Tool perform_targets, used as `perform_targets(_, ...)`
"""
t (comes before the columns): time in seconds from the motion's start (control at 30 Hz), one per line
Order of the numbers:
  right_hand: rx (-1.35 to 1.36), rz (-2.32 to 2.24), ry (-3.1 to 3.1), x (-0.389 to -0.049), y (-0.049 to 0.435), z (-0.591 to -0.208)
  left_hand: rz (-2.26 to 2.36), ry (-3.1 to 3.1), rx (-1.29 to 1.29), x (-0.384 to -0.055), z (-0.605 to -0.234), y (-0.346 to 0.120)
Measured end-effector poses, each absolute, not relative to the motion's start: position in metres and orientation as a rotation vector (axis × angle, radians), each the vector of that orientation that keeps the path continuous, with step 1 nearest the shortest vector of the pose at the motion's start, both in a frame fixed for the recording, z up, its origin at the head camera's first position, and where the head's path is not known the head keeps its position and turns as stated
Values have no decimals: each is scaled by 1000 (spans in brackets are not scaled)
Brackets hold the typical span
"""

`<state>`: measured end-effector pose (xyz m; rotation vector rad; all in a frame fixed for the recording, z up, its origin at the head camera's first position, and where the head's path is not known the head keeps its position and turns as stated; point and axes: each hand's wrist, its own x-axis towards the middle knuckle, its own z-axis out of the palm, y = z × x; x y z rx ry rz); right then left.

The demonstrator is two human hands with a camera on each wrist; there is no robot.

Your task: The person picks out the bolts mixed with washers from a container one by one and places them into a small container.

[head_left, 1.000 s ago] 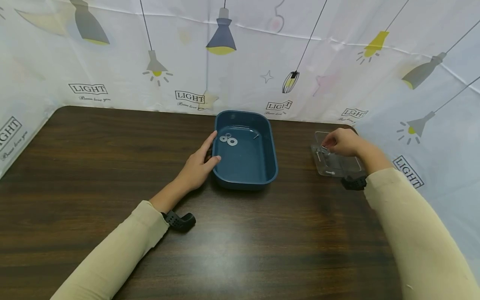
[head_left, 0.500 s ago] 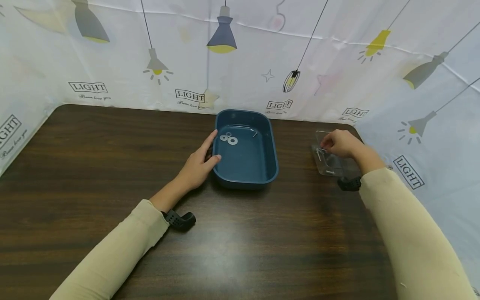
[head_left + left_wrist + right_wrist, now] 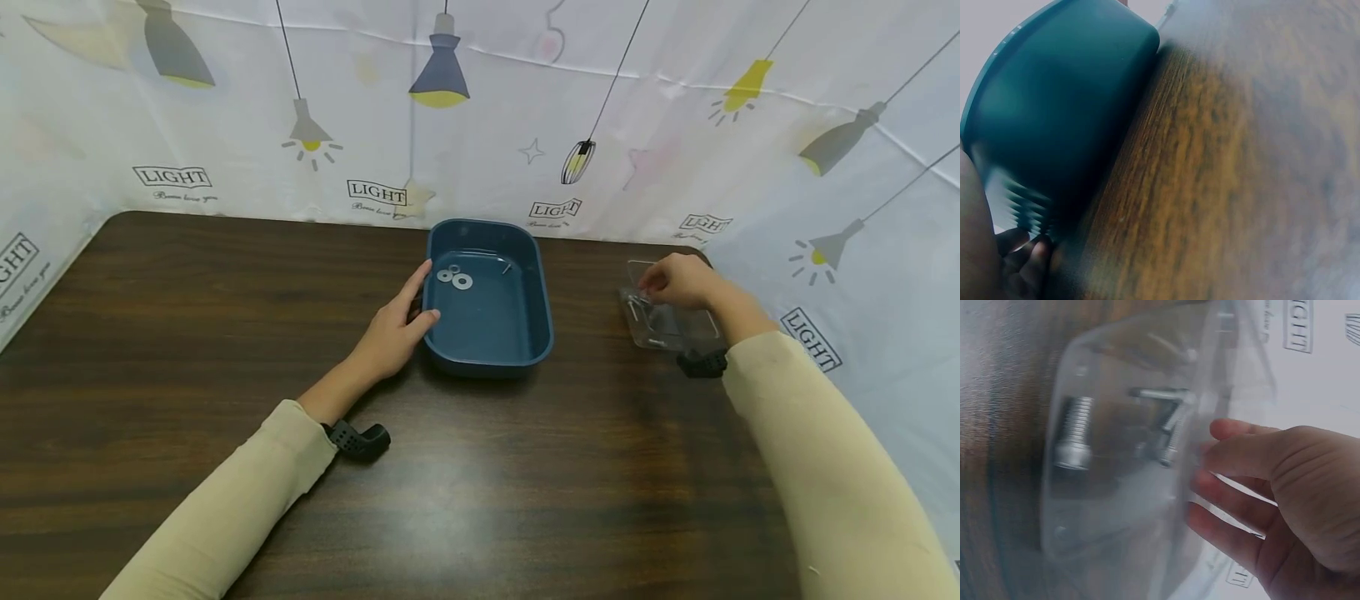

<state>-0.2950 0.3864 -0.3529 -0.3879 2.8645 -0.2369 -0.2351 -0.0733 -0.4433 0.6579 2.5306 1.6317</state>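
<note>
My left hand holds the left side of a blue bin, its thumb over the rim. Its other fingers lie against ridges on the outer side in the left wrist view. Inside the bin are flat washers and a small screw. My right hand reaches into a clear plastic box at the far right. In the right wrist view its fingertips are close to several small screws. Whether they pinch one is unclear. A thicker socket-head bolt lies in another compartment.
Both containers stand on a dark wood table, the box near its far right corner. A white curtain printed with lamps hangs along the back and sides. Bare tabletop separates bin and box.
The right hand's fingers shift slightly within the clear box. The left hand and the bin stay in place.
</note>
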Motion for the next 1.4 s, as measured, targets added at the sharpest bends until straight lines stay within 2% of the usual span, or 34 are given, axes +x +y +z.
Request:
perform_targets(0.33,-457,-339,2878,-295,374,-322,1615,2549,648,-236,-443,-75)
perform_targets(0.77,-536,-290,2897,-295,306,-281,1629,2537,655,-235,-442,-75)
perform_targets(1.4,-751,-329,2857,-311,229,-283,1627,2536,649,-234,-443,-72)
